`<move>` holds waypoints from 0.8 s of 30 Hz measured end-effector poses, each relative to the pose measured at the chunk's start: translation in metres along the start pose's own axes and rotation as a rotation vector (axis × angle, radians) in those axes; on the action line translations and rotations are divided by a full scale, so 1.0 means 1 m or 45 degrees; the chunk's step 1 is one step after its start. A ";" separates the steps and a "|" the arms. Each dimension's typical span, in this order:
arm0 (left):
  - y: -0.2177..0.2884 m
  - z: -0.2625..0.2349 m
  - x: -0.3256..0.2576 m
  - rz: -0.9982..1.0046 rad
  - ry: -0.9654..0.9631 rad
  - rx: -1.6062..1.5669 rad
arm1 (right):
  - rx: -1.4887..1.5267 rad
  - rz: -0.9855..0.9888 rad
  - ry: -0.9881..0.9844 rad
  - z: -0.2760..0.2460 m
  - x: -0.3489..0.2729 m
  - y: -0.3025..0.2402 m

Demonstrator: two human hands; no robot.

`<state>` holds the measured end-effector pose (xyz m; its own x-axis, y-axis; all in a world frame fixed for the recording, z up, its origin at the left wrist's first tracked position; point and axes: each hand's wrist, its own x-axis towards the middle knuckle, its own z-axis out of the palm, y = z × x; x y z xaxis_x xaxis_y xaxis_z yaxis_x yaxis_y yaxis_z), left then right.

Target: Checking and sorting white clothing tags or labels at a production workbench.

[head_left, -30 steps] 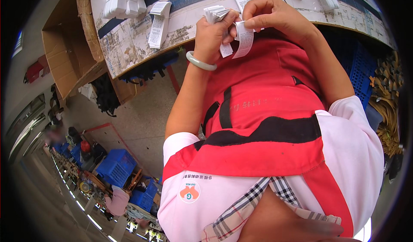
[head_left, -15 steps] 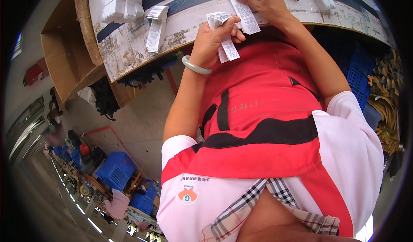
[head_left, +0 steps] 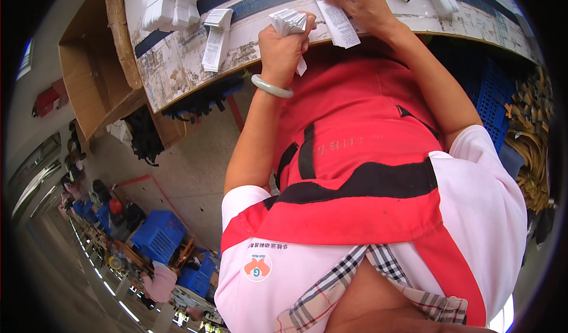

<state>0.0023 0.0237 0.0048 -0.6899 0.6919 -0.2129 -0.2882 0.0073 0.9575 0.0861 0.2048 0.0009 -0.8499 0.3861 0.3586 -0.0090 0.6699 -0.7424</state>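
The left grip [head_left: 283,50] clasps one folded label bundle [head_left: 289,21]; the right grip [head_left: 362,4] touches one label strip [head_left: 336,22] on the counter [head_left: 242,42], pinching or not I cannot tell. Left of the left grip: one folded stack [head_left: 215,40], then one cardboard box [head_left: 97,66], contents unclear. Lower right of the right grip: one blue crate [head_left: 494,93].

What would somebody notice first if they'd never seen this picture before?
Probably the big bright red apron, right in the middle. Just above it, the left hand grips a bunch of white printed strips, with a pale bangle around that wrist. The right hand is at another white strip on the worn table, toward the top.
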 end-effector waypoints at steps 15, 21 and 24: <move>0.001 -0.005 -0.002 0.531 -0.010 0.381 | 0.302 0.067 -0.206 -0.023 -0.009 -0.040; 0.003 -0.006 -0.004 0.374 -0.111 0.161 | 0.760 0.400 -0.462 -0.020 -0.014 -0.030; 0.004 -0.006 -0.006 0.345 -0.098 0.210 | 0.779 0.410 -0.470 -0.019 -0.017 -0.028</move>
<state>0.0018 0.0154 0.0086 -0.6728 0.7371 0.0636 0.0151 -0.0723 0.9973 0.1106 0.1914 0.0261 -0.9792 0.1941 -0.0592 0.0702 0.0506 -0.9962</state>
